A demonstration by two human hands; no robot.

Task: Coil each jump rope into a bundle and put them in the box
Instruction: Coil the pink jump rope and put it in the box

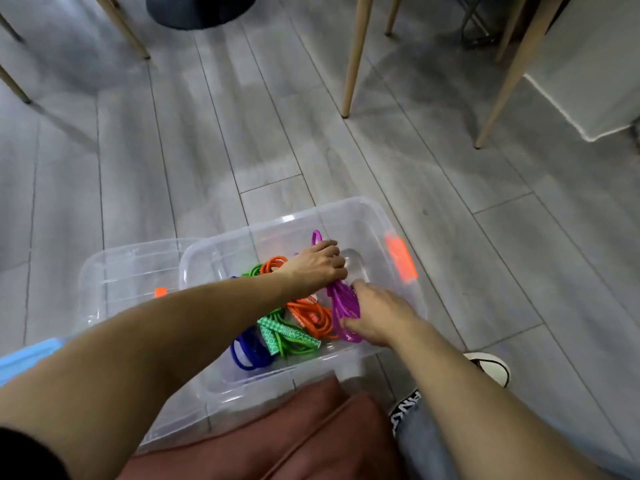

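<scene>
Both hands reach into a clear plastic box (pixel 363 216) on the grey plank floor (pixel 207 133). The left hand (pixel 317 265) curls its fingers over the far end of a coiled purple jump rope (pixel 341 306), while the right hand (pixel 377 317) grips the near end of the same bundle, thumb underneath. The purple bundle's long axis runs away from the person, with one loop poking up just beyond the left knuckles.

Left of the right hand, inside the box, lie an orange rope (pixel 311 315), then a green rope (pixel 291 336) with patterned handles, then a blue rope (pixel 247 351) under the left forearm, each bundled. An orange latch (pixel 400 259) sits on the box's rim to the right of both hands. The clear lid (pixel 128 268) lies flat beside the box, beyond the left forearm.

A shoe (pixel 491 367) shows beside the right forearm; white lettering near it is too cut off to read. Wooden chair legs (pixel 355 57) stand well beyond the box.
</scene>
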